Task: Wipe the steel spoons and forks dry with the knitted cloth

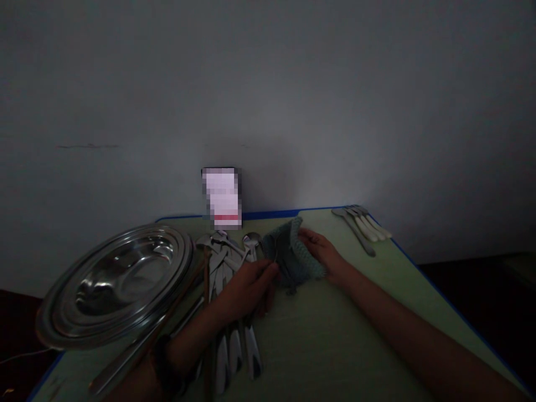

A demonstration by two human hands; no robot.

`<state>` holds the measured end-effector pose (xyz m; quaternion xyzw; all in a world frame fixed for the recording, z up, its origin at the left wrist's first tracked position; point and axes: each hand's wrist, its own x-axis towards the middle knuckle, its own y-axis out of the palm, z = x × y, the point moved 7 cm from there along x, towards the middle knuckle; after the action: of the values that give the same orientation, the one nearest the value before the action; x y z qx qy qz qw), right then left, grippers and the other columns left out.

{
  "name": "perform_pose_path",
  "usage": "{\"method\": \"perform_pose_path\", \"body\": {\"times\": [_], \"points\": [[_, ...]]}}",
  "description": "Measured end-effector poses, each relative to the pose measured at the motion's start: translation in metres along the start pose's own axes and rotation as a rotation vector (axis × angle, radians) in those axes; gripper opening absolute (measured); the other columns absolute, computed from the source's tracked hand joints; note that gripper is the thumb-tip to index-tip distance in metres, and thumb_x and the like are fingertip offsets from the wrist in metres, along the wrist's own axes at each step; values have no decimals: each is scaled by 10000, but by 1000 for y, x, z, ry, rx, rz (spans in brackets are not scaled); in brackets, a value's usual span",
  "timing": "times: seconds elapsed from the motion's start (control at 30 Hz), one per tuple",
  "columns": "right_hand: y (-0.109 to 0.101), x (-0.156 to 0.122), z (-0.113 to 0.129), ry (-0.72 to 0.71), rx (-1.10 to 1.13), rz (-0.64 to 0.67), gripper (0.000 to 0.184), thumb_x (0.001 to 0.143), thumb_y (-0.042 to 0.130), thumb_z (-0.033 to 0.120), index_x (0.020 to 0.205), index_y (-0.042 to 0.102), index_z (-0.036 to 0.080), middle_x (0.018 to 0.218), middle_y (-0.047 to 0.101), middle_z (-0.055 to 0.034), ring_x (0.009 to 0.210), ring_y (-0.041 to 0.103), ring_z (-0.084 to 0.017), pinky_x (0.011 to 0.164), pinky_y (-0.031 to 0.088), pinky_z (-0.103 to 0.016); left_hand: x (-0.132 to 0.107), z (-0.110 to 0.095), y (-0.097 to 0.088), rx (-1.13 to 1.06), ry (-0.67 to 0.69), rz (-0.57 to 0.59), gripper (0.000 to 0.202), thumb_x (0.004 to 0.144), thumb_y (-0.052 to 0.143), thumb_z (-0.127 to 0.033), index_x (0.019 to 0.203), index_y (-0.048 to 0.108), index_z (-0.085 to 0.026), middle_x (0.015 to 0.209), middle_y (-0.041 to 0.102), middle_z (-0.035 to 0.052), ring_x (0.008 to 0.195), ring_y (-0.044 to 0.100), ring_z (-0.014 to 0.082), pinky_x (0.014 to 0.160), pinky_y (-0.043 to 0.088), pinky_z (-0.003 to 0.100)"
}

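My right hand (324, 254) grips a grey-blue knitted cloth (291, 254) near the middle of the pale green table (318, 340). My left hand (247, 290) is closed at the cloth's left side, its fingers pinched on what looks like a thin utensil handle that runs into the cloth. The hand rests over a pile of cutlery (226, 268) with spoons and white-handled knives lying side by side. The scene is dim, so the pinched item is hard to make out.
A large steel plate (117, 282) overhangs the table's left edge. Long utensils lie beside it. Several forks and spoons (362, 223) lie at the far right corner. A blurred white card (221, 198) stands against the wall behind.
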<state>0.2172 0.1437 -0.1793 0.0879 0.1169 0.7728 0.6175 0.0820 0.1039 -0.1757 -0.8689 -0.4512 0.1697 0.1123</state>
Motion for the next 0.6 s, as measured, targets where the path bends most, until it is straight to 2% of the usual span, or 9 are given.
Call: {"method": "perform_pose_path", "body": {"times": [0.1,0.2,0.3,0.47,0.6], "points": [[-5,1,-1,18,119,-49,243,626,695,321,842,629,230,807,693,-6,771,636,-193,683,481,-315,1,-1,-1,8,4,-6,312,897,348,-407,757,516,-184,431,526,-62,365,489,104,397,382,190],[-15,3,-5,24,213,-117,253,603,707,257,838,617,235,804,696,8,797,641,-193,713,488,-319,1,0,0,-6,-9,9,315,897,343,-408,777,528,-183,412,509,-69,335,471,102,361,354,182],[-23,7,-10,27,291,-168,246,607,687,254,837,599,247,771,695,21,814,641,-198,740,492,-341,1,2,0,-25,-14,14,323,899,334,-416,779,524,-183,394,489,-75,327,465,103,352,347,179],[-21,11,-19,100,347,-133,103,676,587,274,765,598,223,773,698,-17,854,631,-212,776,485,-367,2,6,1,-43,-19,16,323,898,339,-420,777,523,-185,394,483,-77,329,469,102,351,350,176],[-14,9,-22,174,334,-81,140,713,518,306,721,614,205,742,698,-39,856,629,-219,788,478,-375,1,5,0,-35,-26,14,328,896,343,-426,784,533,-183,391,494,-72,320,469,103,346,349,175]]}}
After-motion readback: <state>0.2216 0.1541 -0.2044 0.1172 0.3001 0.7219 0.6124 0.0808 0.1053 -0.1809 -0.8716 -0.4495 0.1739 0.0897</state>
